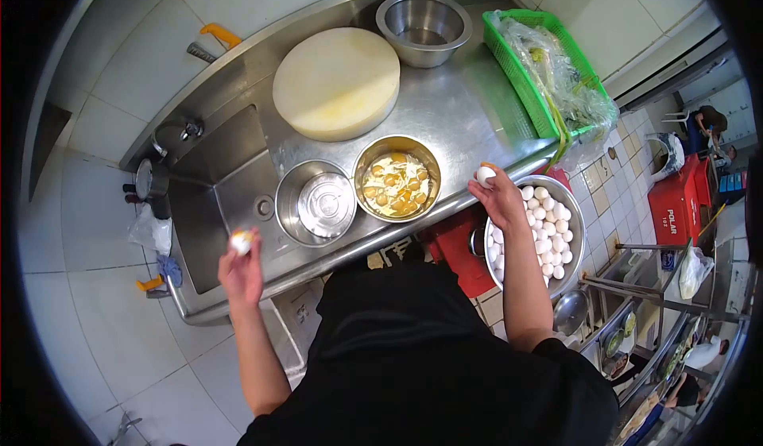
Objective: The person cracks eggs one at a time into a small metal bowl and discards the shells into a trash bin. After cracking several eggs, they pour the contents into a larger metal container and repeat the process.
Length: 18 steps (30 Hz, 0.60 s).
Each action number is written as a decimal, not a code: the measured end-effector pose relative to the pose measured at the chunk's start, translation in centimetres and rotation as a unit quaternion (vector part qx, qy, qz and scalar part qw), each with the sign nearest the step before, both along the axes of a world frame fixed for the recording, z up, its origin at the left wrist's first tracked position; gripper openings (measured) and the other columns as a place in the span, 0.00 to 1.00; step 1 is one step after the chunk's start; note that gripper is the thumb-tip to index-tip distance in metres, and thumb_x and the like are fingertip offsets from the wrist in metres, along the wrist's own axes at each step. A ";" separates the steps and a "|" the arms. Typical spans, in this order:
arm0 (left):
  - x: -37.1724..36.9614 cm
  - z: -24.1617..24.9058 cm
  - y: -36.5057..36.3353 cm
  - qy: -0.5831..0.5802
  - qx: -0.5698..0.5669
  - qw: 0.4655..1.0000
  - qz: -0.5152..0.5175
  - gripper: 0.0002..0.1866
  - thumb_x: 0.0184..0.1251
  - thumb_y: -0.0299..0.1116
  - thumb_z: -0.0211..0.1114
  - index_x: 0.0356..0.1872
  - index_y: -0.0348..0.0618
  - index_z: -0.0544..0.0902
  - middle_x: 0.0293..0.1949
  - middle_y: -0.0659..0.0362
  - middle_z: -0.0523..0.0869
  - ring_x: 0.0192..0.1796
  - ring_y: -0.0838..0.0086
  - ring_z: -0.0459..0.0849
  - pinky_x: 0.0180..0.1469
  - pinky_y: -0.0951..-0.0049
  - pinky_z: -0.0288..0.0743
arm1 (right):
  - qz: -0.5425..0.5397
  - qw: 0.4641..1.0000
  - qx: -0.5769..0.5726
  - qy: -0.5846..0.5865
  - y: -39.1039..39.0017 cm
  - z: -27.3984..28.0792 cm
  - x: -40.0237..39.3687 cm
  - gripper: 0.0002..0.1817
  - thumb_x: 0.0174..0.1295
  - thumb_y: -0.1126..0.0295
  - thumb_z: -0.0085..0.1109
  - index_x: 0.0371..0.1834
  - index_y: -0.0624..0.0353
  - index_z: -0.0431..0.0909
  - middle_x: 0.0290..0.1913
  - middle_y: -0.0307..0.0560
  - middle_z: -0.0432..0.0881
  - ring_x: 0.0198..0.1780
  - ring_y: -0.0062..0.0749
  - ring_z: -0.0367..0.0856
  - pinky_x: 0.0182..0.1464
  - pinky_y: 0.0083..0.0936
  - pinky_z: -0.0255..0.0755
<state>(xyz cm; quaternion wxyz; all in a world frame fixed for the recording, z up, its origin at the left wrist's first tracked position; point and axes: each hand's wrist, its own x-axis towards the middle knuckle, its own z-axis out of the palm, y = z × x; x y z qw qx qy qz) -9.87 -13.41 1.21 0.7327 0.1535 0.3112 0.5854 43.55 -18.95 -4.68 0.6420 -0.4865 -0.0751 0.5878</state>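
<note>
Over the sink's right part, my left hand (241,274) holds a white eggshell (241,242) with some yellow on it. My right hand (502,200) grips a whole white egg (485,177) at its fingertips, beside a large metal bowl (579,243) full of white eggs (548,227). Between the hands, on the steel counter, stands a metal pot (360,154) with several yolks and egg white (397,184) in it. Touching its left side is another metal pot (284,200), with a shiny round base and no yolks visible.
A thick round cutting board (336,83) and a steel basin (424,29) stand at the counter's back. A green basket (520,77) with plastic-wrapped greens sits right. The sink (218,200) is left. A red cooler (674,210) and distant people (710,120) are far right.
</note>
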 end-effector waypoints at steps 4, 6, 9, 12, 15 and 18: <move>-12.7 -3.5 -8.8 0.038 -0.046 0.988 0.139 0.22 0.66 0.29 0.60 0.58 0.26 0.71 0.59 0.41 0.76 0.66 0.51 0.72 0.74 0.60 0.66 | 0.001 0.996 -0.067 -0.058 -1.8 -1.1 -1.0 0.22 0.64 0.75 0.54 0.63 0.57 0.70 0.46 0.45 0.79 0.41 0.34 0.82 0.45 0.30 0.80; -19.3 -6.9 -13.5 0.146 -0.117 0.958 0.216 0.24 0.65 0.30 0.61 0.60 0.26 0.71 0.61 0.42 0.75 0.67 0.49 0.71 0.73 0.57 0.65 | 0.004 0.993 -0.076 -0.092 -1.9 -2.3 -1.1 0.23 0.63 0.76 0.57 0.62 0.56 0.70 0.43 0.44 0.80 0.35 0.27 0.82 0.40 0.27 0.80; -23.2 -8.7 -18.8 0.391 -0.378 0.807 0.231 0.36 0.59 0.37 0.68 0.66 0.30 0.68 0.65 0.43 0.73 0.68 0.47 0.70 0.72 0.55 0.61 | 0.001 0.995 -0.058 -0.077 -0.7 -3.6 -1.0 0.23 0.63 0.76 0.57 0.62 0.55 0.70 0.42 0.44 0.79 0.32 0.27 0.81 0.37 0.24 0.79; -24.3 -11.3 -20.0 0.639 -0.427 0.623 0.145 0.45 0.52 0.42 0.73 0.71 0.35 0.64 0.67 0.43 0.72 0.68 0.48 0.69 0.71 0.55 0.60 | 0.022 0.981 -0.038 -0.188 0.8 -1.7 -1.7 0.20 0.65 0.75 0.56 0.62 0.57 0.71 0.42 0.45 0.79 0.34 0.26 0.81 0.39 0.24 0.79; -21.4 -9.7 -17.0 0.685 -0.359 0.606 0.188 0.44 0.53 0.38 0.73 0.72 0.36 0.64 0.67 0.42 0.72 0.68 0.52 0.71 0.70 0.58 0.62 | 0.062 0.915 -0.015 -0.398 0.6 -0.5 -2.3 0.19 0.66 0.73 0.56 0.61 0.60 0.71 0.46 0.50 0.79 0.39 0.36 0.82 0.43 0.29 0.78; -22.3 -10.8 -13.1 0.751 -0.184 0.593 0.224 0.35 0.58 0.33 0.70 0.67 0.34 0.69 0.66 0.43 0.73 0.65 0.54 0.74 0.67 0.60 0.66 | 0.118 0.664 0.054 -0.736 -0.4 -1.7 -2.6 0.22 0.63 0.73 0.56 0.62 0.59 0.71 0.55 0.61 0.75 0.51 0.63 0.76 0.53 0.43 0.74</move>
